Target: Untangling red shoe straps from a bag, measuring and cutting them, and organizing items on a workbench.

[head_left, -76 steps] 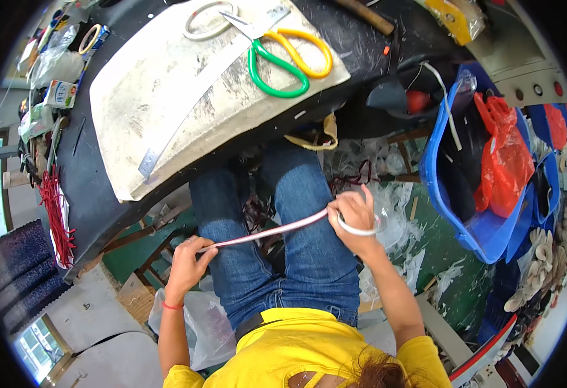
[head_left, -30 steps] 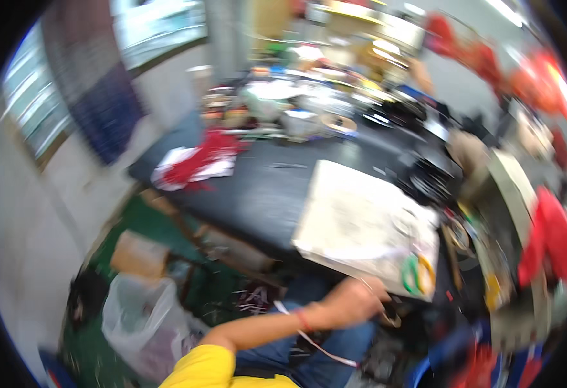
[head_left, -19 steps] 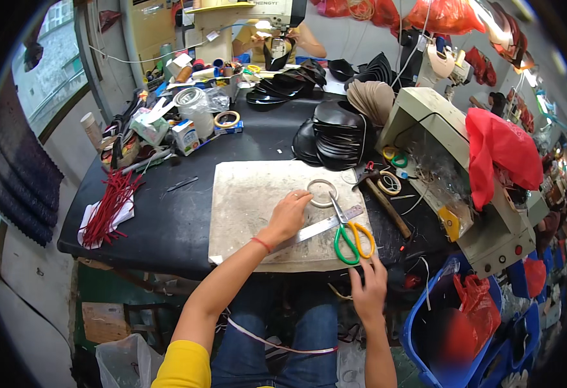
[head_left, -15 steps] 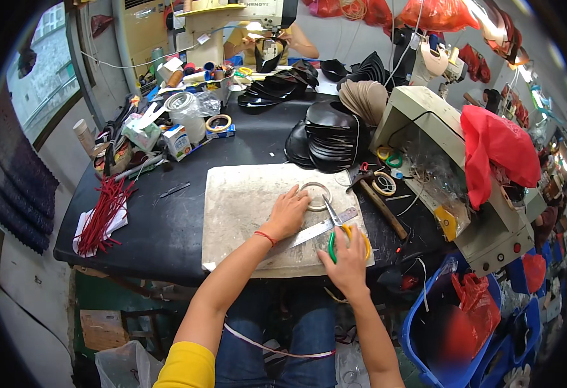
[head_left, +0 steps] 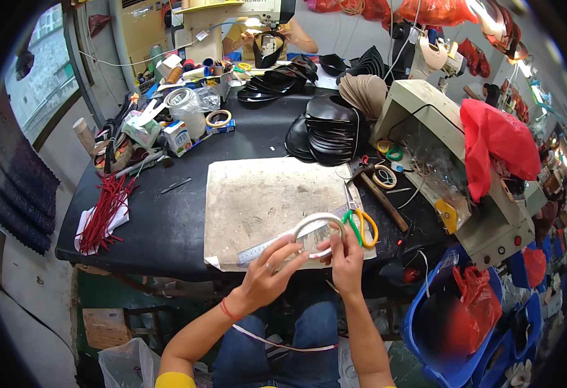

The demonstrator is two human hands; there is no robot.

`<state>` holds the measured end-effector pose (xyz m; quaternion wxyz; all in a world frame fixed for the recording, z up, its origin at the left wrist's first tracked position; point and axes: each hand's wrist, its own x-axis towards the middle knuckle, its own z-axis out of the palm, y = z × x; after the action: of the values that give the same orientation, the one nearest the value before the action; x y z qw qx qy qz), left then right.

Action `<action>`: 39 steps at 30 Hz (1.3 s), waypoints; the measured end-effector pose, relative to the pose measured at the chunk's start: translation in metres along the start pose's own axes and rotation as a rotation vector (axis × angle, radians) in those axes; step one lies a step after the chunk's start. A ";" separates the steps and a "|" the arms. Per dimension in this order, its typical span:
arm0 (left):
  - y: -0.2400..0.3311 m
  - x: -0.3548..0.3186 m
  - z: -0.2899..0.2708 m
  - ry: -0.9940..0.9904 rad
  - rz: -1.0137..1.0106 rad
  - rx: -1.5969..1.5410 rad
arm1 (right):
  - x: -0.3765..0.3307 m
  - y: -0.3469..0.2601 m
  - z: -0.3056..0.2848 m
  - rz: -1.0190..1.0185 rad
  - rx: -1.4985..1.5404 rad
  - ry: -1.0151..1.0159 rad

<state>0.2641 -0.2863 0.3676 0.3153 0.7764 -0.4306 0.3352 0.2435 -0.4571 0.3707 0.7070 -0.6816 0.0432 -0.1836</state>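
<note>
A pale roll of tape (head_left: 319, 217) is tilted up on edge between my two hands, above the near edge of a worn cream board (head_left: 252, 193). My left hand (head_left: 265, 274), a red string round its wrist, pinches the roll's lower left side. My right hand (head_left: 346, 264) is closed on its right side, fingertips at the ring. Scissors (head_left: 354, 211) with green and yellow handles lie just beyond my right hand, blades pointing away. A metal ruler (head_left: 256, 251) lies slantwise on the board, partly hidden behind the roll and my hands.
Stacked glossy black curved pieces (head_left: 330, 134) stand behind the board. A hammer (head_left: 384, 202) and a beige machine housing (head_left: 419, 119) are to the right, a blue bin (head_left: 414, 323) below. Red strips (head_left: 105, 213) lie left. Across the table, another person's hands (head_left: 286, 32) work at a sewing machine.
The tape roll has been lifted off the board and brought nearer, now in both hands. My right hand has let go of the scissors, which lie farther right. The ruler has shifted nearer and left.
</note>
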 end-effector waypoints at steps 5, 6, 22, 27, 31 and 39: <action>0.040 0.013 -0.017 0.210 -0.228 -0.354 | -0.036 -0.003 -0.020 -0.031 0.009 0.046; 0.045 0.012 -0.016 0.209 -0.307 -0.437 | -0.040 -0.006 -0.023 -0.022 -0.004 0.061; 0.054 0.007 -0.011 0.206 -0.536 -0.451 | -0.075 -0.006 -0.020 -0.099 -0.057 0.273; 0.077 -0.004 -0.004 0.111 -0.457 -0.606 | -0.100 -0.006 -0.010 -0.273 0.116 0.098; 0.078 -0.015 0.006 0.108 -0.704 -0.718 | -0.088 -0.020 0.007 -0.120 0.203 0.019; 0.072 -0.025 -0.003 0.035 -1.047 -1.200 | -0.087 -0.006 0.007 -0.579 -0.550 -0.059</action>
<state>0.1897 -0.3035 0.3641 0.8028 0.5701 -0.1118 -0.1338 0.1637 -0.4224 0.3608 0.4181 -0.8344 -0.1237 -0.3371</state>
